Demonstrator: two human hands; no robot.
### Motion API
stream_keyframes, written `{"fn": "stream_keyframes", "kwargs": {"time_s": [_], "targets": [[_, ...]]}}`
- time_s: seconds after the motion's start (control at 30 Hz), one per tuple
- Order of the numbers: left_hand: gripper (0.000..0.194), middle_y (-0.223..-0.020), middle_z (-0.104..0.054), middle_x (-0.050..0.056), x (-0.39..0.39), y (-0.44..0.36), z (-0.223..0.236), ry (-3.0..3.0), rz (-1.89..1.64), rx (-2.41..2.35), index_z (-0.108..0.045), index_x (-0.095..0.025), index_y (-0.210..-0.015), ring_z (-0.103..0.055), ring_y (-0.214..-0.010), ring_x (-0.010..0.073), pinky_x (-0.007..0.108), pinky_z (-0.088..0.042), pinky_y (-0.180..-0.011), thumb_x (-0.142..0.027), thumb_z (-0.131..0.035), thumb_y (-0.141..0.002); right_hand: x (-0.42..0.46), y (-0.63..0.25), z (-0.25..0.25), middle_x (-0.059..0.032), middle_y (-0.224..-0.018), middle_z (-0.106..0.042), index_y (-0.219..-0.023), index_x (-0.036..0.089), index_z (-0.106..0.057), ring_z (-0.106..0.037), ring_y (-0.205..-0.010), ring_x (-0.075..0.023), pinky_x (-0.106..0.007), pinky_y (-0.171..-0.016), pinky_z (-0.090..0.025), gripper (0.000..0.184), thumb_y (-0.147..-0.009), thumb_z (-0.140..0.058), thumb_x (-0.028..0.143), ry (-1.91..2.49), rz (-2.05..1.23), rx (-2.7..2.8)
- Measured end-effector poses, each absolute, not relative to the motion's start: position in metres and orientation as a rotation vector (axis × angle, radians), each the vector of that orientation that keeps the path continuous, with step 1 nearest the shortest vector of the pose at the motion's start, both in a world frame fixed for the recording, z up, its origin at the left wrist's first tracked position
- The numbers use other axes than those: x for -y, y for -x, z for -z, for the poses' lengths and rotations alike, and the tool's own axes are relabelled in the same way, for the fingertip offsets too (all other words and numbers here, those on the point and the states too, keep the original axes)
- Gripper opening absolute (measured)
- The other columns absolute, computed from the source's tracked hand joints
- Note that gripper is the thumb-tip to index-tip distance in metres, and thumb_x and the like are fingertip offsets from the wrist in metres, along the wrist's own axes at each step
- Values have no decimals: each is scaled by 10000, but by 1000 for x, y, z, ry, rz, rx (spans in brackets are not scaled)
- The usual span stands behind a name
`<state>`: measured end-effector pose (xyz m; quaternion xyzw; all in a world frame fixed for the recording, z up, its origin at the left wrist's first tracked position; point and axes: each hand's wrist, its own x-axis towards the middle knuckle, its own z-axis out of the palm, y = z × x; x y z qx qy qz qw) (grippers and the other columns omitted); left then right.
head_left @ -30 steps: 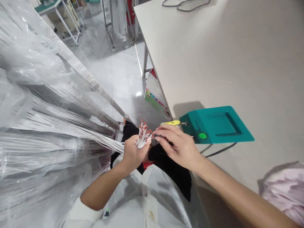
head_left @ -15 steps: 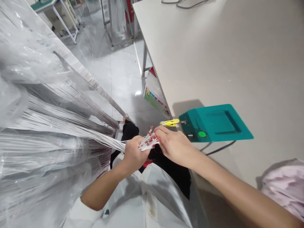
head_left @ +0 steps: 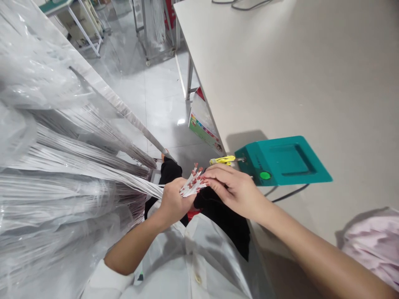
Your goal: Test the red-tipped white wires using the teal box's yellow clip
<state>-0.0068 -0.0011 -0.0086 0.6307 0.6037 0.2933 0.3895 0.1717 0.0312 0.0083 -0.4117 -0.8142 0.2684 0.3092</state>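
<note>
1. A broad pale table point(head_left: 280, 74) filled the right side, bearing a teal device point(head_left: 286, 160) near its edge and a pink cloth point(head_left: 370, 241) farther down.
2. At left hung long white strands point(head_left: 75, 166), partly covered by clear plastic point(head_left: 34, 79); a printed box point(head_left: 202, 133) stood below the table's edge, and a wheeled rack point(head_left: 145, 29) stood beyond.
3. The right hand point(head_left: 235, 189) stood in front of the device's near corner and hid part of it.
4. Counted, there were one device, one green button point(head_left: 265, 175) on it, one yellow object point(head_left: 224, 160) at its side, one cloth and one box; the strands were too many to count.
5. The person's left hand point(head_left: 174, 203) was clenched round a bundle of white strands point(head_left: 190, 187), which lay above the lap, beside the table, reddish ends outward.
6. The right hand's bent fingers were at those ends; whether they pinched any could not be told.
</note>
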Motion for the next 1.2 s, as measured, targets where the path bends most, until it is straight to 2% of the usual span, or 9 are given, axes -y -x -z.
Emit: {"fn": "stream_keyframes", "kwargs": {"time_s": [0.1, 0.27, 0.43, 0.6, 0.77, 0.97, 1.2], "targets": [[128, -654, -576, 7, 0, 7, 8, -1633, -765, -1523, -580, -163, -677, -522, -612, 128, 226, -415, -583, -263, -577, -757, -27, -172, -10, -65, -938, -640, -903, 208, -598, -622, -815, -154, -280, -697, -522, 114, -862, -492, 213, 1064, -679, 2157], [115, -689, -613, 27, 0, 7, 7, -1610, -772, -1529, -594, -161, -702, -560, -645, 143, 237, -434, -606, -252, -568, -767, -25, -172, -4, -57, -900, -650, -846, 203, -597, -630, -788, -155, -275, -670, -525, 70, -839, -536, 236, 1154, -651, 2145], [114, -699, -611, 24, 3, 7, 8, -1568, -788, -1523, -595, -167, -712, -557, -641, 141, 234, -428, -610, -266, -571, -763, -25, -170, -1, -52, -887, -661, -818, 201, -600, -637, -756, -150, -262, -636, -526, 95, -848, -518, 238, 1151, -618, 2201], [114, -699, -609, 24, 2, 8, 8, -1550, -790, -1531, -587, -169, -705, -557, -660, 147, 236, -427, -620, -267, -568, -760, -24, -171, -3, -67, -937, -655, -903, 201, -597, -640, -831, -172, -278, -650, -537, 105, -841, -527, 247, 1171, -528, 2152], [113, -668, -587, 18, 2, 7, 8, -1567, -791, -1533, -575, -167, -688, -542, -638, 140, 230, -427, -597, -256, -570, -758, -21, -173, -2, -59, -903, -654, -855, 202, -591, -641, -799, -162, -278, -661, -538, 61, -839, -534, 219, 1140, -519, 2159], [128, -628, -560, 7, 1, 5, 6, -1593, -791, -1559, -554, -168, -644, -523, -599, 129, 226, -416, -580, -241, -574, -747, -22, -171, 2, -62, -915, -655, -849, 199, -596, -643, -767, -152, -277, -673, -536, 93, -857, -506, 222, 1118, -485, 2227], [143, -685, -616, 28, 0, 6, 7, -1482, -804, -1516, -617, -159, -697, -566, -659, 151, 234, -435, -628, -282, -579, -757, -20, -170, 3, -75, -961, -642, -877, 182, -597, -640, -757, -145, -243, -603, -509, 116, -853, -485, 164, 1044, -209, 2344]]}}
